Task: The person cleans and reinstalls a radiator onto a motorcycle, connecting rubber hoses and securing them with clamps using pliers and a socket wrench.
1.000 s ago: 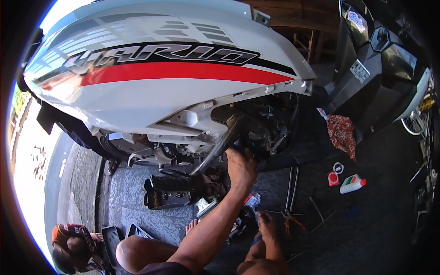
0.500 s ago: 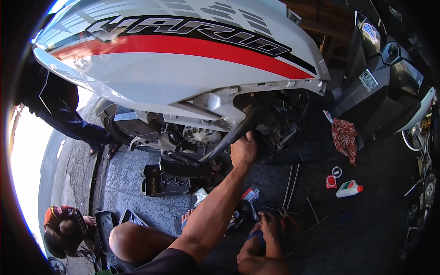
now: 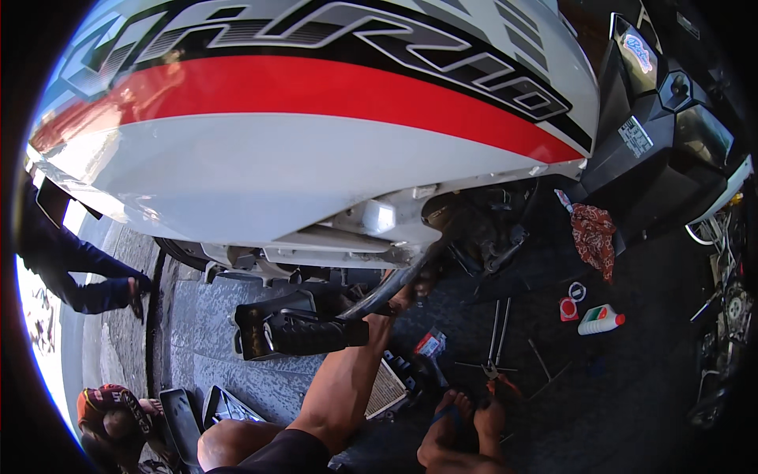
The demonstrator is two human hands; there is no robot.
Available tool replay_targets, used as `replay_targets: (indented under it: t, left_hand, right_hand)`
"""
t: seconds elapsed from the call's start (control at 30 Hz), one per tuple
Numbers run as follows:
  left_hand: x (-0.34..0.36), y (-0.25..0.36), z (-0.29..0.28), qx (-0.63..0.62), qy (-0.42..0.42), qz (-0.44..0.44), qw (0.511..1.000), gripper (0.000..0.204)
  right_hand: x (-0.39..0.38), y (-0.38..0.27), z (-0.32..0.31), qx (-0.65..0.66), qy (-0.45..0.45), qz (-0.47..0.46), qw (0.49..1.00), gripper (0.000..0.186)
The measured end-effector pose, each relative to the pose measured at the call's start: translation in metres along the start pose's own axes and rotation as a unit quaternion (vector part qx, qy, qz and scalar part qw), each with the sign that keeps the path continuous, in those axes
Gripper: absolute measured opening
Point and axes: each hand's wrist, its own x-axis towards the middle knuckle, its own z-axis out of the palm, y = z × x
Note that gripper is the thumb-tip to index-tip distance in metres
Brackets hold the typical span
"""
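The white scooter's side panel [image 3: 316,158], with a red stripe, fills the upper view. Beneath its edge, my left hand [image 3: 403,294] is at the open underside, beside a dark curved tube [image 3: 379,294]. That hand's fingers are mostly hidden. Across my left forearm sits a black part [image 3: 312,332] with a rounded ribbed body, covering some of the wrist. On the floor by my foot [image 3: 452,411] in a blue-strapped sandal, my right hand [image 3: 490,416] is closed at the orange handles of pliers [image 3: 505,385].
Long T-handled wrenches [image 3: 499,332] lie beyond the pliers. To the right are a white bottle [image 3: 602,320], a red round item [image 3: 568,308] and a patterned cloth [image 3: 592,237]. A beige ribbed panel [image 3: 387,389] rests beside my forearm. Two people, one standing [image 3: 79,268] and one crouching [image 3: 114,423], are at left.
My left hand has shifted down and left, lower under the scooter. My right hand has moved right to the pliers' handles. The scooter panel looks larger, and the standing person's legs have shifted.
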Motion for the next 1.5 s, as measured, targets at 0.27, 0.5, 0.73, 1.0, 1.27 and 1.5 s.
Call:
replay_targets:
  t: [0.27, 0.5, 0.73, 1.0, 1.27, 1.5]
  left_hand:
    - [-0.007, -0.014, 0.016, 0.492, 0.157, 0.274, 0.811, 0.029]
    - [-0.051, -0.045, 0.047, 0.59, 0.291, 0.372, 0.655, 0.02]
    - [-0.102, -0.032, 0.046, 0.544, 0.314, 0.307, 0.715, 0.026]
    - [-0.079, 0.027, 0.054, 0.256, 0.295, 0.313, 0.865, 0.038]
    - [-0.045, 0.028, 0.048, 0.029, 0.15, 0.171, 0.973, 0.029]
    - [-0.027, 0.019, 0.045, 0.063, 0.138, 0.216, 0.964, 0.025]
  right_hand:
    - [0.0, -0.169, -0.114, 0.153, -0.003, -0.182, 0.971, 0.037]
    - [0.075, -0.282, -0.147, 0.421, 0.043, -0.295, 0.856, 0.045]
    - [0.097, -0.319, -0.167, 0.674, -0.386, -0.108, 0.621, 0.065]
    - [0.129, -0.326, -0.149, 0.737, -0.454, -0.187, 0.466, 0.049]
    - [0.097, -0.351, -0.157, 0.508, -0.029, -0.142, 0.849, 0.051]
    - [0.058, -0.381, -0.178, 0.198, 0.146, -0.212, 0.946, 0.07]
